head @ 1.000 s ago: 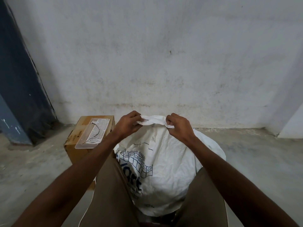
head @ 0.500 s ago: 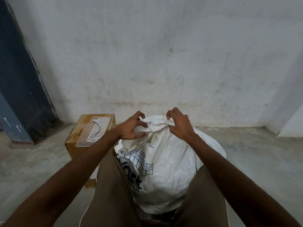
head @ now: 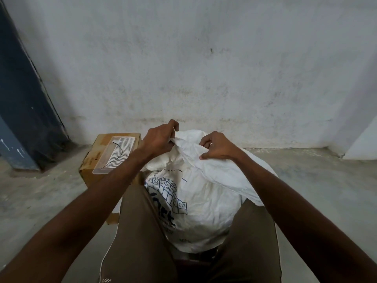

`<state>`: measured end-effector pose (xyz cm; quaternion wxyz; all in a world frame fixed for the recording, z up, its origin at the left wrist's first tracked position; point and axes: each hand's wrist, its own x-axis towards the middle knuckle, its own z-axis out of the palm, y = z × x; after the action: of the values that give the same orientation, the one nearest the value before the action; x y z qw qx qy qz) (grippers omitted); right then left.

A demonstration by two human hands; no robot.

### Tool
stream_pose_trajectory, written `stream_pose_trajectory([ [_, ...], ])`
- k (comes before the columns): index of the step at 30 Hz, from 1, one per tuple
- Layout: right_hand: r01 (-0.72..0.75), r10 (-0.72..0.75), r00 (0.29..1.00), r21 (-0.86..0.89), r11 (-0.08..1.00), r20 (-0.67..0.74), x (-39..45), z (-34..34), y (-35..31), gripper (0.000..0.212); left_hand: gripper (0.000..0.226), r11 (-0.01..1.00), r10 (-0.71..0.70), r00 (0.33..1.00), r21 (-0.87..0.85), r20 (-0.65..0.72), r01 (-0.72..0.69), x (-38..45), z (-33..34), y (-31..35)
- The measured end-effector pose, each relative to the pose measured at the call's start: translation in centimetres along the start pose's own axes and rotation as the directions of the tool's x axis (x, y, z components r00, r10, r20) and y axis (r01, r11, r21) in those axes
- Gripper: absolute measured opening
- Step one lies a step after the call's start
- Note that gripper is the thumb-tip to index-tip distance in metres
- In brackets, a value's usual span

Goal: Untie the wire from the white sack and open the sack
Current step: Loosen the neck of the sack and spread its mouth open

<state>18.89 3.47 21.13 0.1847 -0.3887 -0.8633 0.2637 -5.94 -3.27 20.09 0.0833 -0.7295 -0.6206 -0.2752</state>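
The white sack [head: 206, 203], printed with blue letters and a grid, stands between my knees. Its top is loose and crumpled, with no wire around it. My left hand [head: 158, 138] pinches the left part of the sack's mouth. My right hand [head: 217, 147] grips the right part of the mouth, fingers curled into the fabric. A thin black wire [head: 116, 154] lies on the clear plastic tray [head: 102, 167] to the left, apart from both hands.
The tray rests on a cardboard box [head: 89, 166] left of the sack. A grey wall [head: 204, 68] rises close behind, and a dark blue pillar [head: 22, 103] stands at far left. Bare concrete floor [head: 316, 176] spreads on both sides.
The bunched neck of the sack has loosened and spread. Both hands shifted their hold on the mouth and pulled it wider, the left hand rising a little.
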Motion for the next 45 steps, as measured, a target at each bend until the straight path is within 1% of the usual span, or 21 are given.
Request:
stream_pose_trajectory([
  [4, 0.280, -0.309, 0.946, -0.233, 0.931, -0.099, -0.2, 1.9, 0.1, 0.019, 0.074, 0.973, 0.227, 0.952, 0.000, 0.205, -0.231, 0.0, 1.1, -0.3],
  [8, 0.396, -0.532, 0.844, -0.591, 0.703, -0.067, -1.5, 4.8, 1.6, 0.034, 0.044, 0.975, 0.201, 0.923, 0.027, 0.328, -0.222, -0.5, 2.6, 1.4],
  [11, 0.304, -0.388, 0.909, -0.399, 0.865, -0.149, -2.8, 5.0, 1.8, 0.045, 0.025, 0.918, 0.325, 0.931, 0.181, 0.169, -0.353, -1.0, 3.9, 1.3],
  [13, 0.170, -0.225, 0.970, -0.403, 0.899, -0.091, -2.9, 4.3, 2.9, 0.064, 0.028, 0.819, 0.496, 0.867, 0.304, 0.049, -0.486, -1.7, 4.7, 0.0],
  [16, 0.039, -0.046, 0.999, -0.440, 0.897, -0.004, -3.0, 4.2, 4.4, 0.048, 0.029, 0.714, 0.656, 0.755, 0.333, -0.008, -0.616, -2.6, 5.7, -1.5],
  [18, -0.002, -0.055, 0.993, -0.481, 0.877, -0.103, -3.2, 5.0, 4.6, 0.042, 0.030, 0.847, 0.526, 0.850, 0.104, -0.027, -0.521, -3.0, 5.8, -1.3],
  [20, 0.042, -0.173, 0.968, -0.569, 0.821, -0.179, -3.5, 6.5, 5.1, 0.042, 0.051, 0.960, 0.226, 0.974, -0.176, 0.020, -0.219, -3.3, 5.9, -0.2],
  [22, 0.152, -0.344, 0.927, -0.692, 0.705, -0.147, -4.4, 8.4, 5.5, 0.033, 0.074, 0.944, 0.048, 0.989, -0.331, 0.139, 0.001, -3.5, 6.3, 0.8],
  [23, 0.190, -0.408, 0.906, -0.750, 0.633, -0.116, -5.0, 9.2, 5.6, 0.024, 0.080, 0.952, 0.039, 0.972, -0.305, 0.231, 0.035, -3.4, 6.5, 1.0],
  [25, 0.262, -0.518, 0.851, -0.788, 0.558, -0.083, -5.4, 10.0, 5.9, 0.019, 0.077, 0.991, 0.060, 0.892, -0.135, 0.448, 0.001, -3.0, 6.6, 1.2],
  [27, 0.289, -0.542, 0.829, -0.723, 0.628, -0.140, -5.6, 9.5, 5.7, 0.021, 0.053, 0.998, 0.061, 0.865, -0.026, 0.498, -0.055, -2.6, 6.6, 1.4],
  [29, 0.205, -0.363, 0.896, -0.489, 0.848, -0.254, -5.3, 8.3, 4.9, 0.032, 0.030, 0.992, 0.102, 0.885, 0.020, 0.454, -0.125, -2.2, 6.7, 1.8],
  [30, 0.111, -0.206, 0.952, -0.372, 0.922, -0.225, -5.0, 7.5, 4.5, 0.040, 0.023, 0.983, 0.137, 0.892, 0.051, 0.431, -0.176, -2.0, 6.7, 2.0],
  [33, -0.082, 0.105, 0.994, -0.361, 0.929, 0.044, -4.1, 5.2, 4.7, 0.070, 0.014, 0.899, 0.375, 0.893, 0.140, 0.248, -0.416, -2.4, 7.0, 2.1],
  [35, -0.155, 0.227, 0.954, -0.327, 0.932, 0.195, -3.8, 4.1, 5.6, 0.076, 0.020, 0.781, 0.576, 0.805, 0.193, 0.145, -0.593, -3.4, 7.6, 1.5],
  [36, -0.167, 0.235, 0.949, -0.298, 0.940, 0.210, -3.8, 4.0, 6.0, 0.068, 0.023, 0.744, 0.626, 0.772, 0.210, 0.114, -0.634, -3.9, 8.1, 1.2],
  [38, -0.163, 0.219, 0.967, -0.339, 0.927, 0.132, -4.1, 4.7, 6.6, 0.049, 0.033, 0.805, 0.572, 0.816, 0.134, 0.084, -0.578, -4.8, 8.8, 1.0],
  [40, -0.100, 0.131, 0.990, -0.414, 0.905, 0.047, -4.5, 6.2, 7.0, 0.045, 0.059, 0.944, 0.326, 0.937, -0.001, 0.122, -0.329, -4.9, 8.8, 1.9],
  [41, -0.053, 0.066, 0.998, -0.435, 0.899, 0.015, -4.9, 7.1, 7.2, 0.046, 0.078, 0.976, 0.217, 0.963, -0.032, 0.159, -0.214, -4.8, 8.7, 2.3],
  [43, -0.003, -0.019, 0.999, -0.481, 0.877, -0.041, -5.4, 8.7, 7.8, 0.047, 0.102, 0.992, 0.113, 0.959, -0.089, 0.261, -0.093, -4.4, 8.9, 2.8],
  [45, 0.001, -0.066, 0.993, -0.541, 0.841, -0.101, -6.0, 10.3, 8.2, 0.051, 0.094, 0.989, 0.146, 0.904, -0.070, 0.402, -0.129, -4.2, 9.7, 3.1],
])
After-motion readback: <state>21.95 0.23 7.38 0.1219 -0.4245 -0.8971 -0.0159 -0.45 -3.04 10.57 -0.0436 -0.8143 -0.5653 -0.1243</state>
